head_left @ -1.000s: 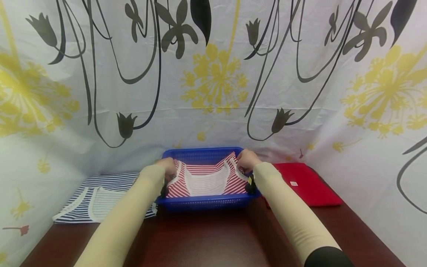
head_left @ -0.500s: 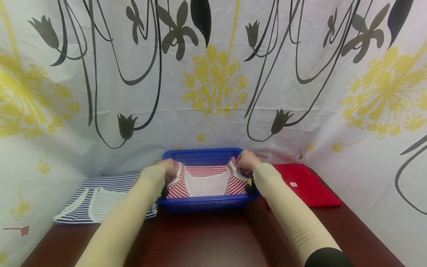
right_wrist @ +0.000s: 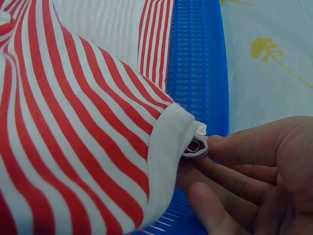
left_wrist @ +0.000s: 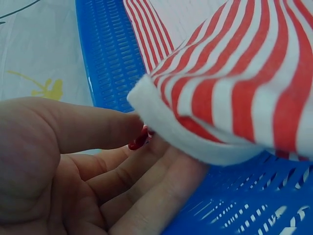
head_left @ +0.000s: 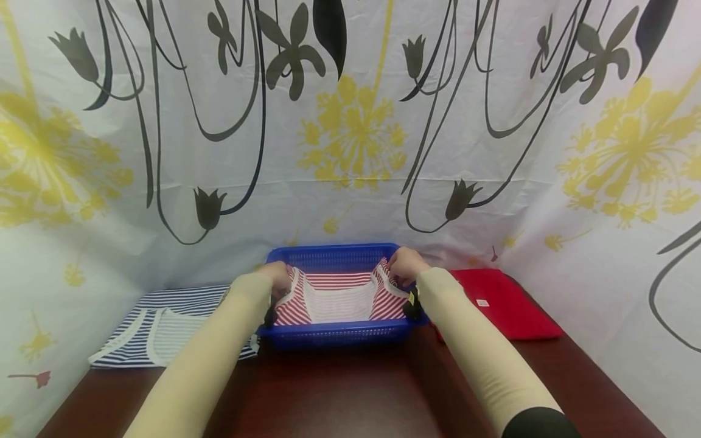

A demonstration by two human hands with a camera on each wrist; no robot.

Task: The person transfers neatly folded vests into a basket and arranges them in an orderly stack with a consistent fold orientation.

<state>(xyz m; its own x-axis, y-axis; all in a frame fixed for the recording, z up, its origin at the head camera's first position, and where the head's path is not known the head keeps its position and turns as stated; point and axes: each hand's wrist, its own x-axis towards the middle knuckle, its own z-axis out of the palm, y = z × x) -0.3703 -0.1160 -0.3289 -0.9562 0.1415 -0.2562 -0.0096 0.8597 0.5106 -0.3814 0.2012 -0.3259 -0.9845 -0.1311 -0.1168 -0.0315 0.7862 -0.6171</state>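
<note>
A red-and-white striped tank top with white trim and a white front panel lies spread in a blue plastic basket. My left hand pinches its left edge. In the left wrist view, the thumb meets the fingers at the end of the white trim. On the opposite side, my right hand pinches the right edge. The right wrist view shows thumb and fingers at a folded bit of white binding, with the other fingers underneath the cloth.
Left of the basket, a navy-and-white striped garment lies flat on the dark brown table, partly behind the left sleeve. A folded red garment with a small white label lies at right. A patterned curtain hangs behind.
The tank top's upper right part has sunk a little and its striped far section looks flatter in the basket. Both hands keep nearly the same place and hold.
</note>
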